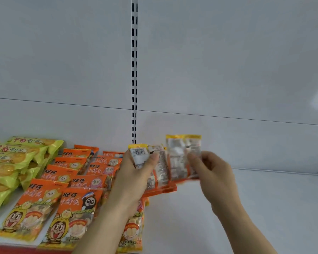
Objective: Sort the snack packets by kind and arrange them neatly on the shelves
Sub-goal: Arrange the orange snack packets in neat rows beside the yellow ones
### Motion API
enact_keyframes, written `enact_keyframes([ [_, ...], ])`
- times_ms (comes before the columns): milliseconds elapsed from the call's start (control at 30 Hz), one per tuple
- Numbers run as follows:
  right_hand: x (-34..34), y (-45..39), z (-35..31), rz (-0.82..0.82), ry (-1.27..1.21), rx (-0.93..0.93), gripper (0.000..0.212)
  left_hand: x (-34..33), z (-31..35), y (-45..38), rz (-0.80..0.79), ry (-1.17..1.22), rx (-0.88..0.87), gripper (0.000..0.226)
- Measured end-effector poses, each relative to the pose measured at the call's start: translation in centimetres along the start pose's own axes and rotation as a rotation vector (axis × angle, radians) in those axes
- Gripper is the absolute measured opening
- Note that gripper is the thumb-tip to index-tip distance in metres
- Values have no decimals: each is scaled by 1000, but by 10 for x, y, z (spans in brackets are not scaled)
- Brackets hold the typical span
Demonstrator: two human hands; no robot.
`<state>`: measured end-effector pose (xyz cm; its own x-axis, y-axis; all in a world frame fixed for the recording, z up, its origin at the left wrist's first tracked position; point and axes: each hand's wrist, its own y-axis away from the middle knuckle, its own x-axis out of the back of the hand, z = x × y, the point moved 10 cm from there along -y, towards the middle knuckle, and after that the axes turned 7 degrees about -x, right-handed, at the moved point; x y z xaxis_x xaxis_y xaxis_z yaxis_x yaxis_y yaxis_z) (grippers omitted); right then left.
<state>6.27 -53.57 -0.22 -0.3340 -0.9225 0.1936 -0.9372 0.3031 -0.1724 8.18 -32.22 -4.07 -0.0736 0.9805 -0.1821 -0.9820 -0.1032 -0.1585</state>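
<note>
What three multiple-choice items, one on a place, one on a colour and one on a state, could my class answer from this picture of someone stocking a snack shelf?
1. Where do the green packets lie?
A. At the far left of the shelf
B. At the far right of the shelf
C. In the person's hands

2. What colour are the packets laid in rows beside the green ones?
A. Blue
B. Orange
C. Purple

3. What is the right hand doing?
A. Resting flat on the shelf
B. Hanging idle
C. Pinching a packet held with its back to the camera

Key: 1 A, the green packets are piled at the left end of the shelf. 2 B, the orange packets lie in rows right of them. 3 C, the right hand pinches a single packet, while the left hand grips a bunch of packets.
</note>
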Motion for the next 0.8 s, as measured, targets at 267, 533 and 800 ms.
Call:
enact_keyframes([
  [267, -32, 13, -16, -346, 77, 359, 30, -11, -4, 4, -51, 214, 147, 34],
  [533, -35, 9, 5, -400, -152, 113, 49, -7, 0, 3, -75, 52, -6, 27],
  [800, -22, 1, 1, -174, 4, 95, 34, 0, 7, 1, 11, 37, -81, 41],
])
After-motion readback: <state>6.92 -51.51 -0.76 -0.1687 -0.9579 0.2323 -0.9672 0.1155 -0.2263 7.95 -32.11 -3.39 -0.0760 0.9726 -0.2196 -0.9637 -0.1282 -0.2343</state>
